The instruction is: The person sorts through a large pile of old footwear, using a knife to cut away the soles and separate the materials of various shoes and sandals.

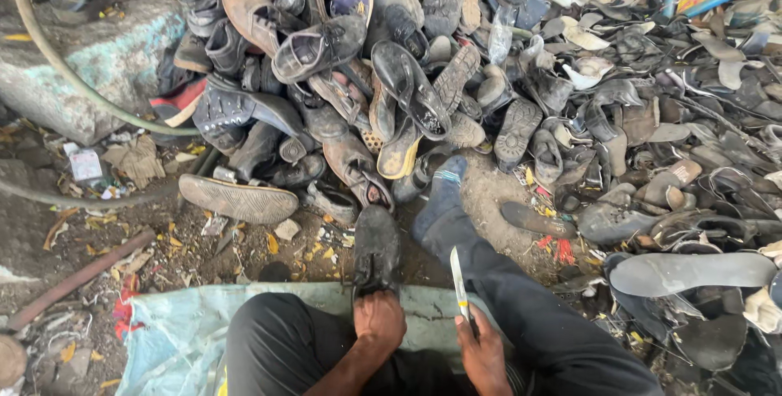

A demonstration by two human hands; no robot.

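Down low, the left hand (380, 317) is gripping the heel of a worn black leather shoe (376, 248) standing toe-out on the dirt before the heap of old shoes (423, 78), while the right hand (484, 353) is clenching a slim pale-bladed knife (459, 283), tip upward.
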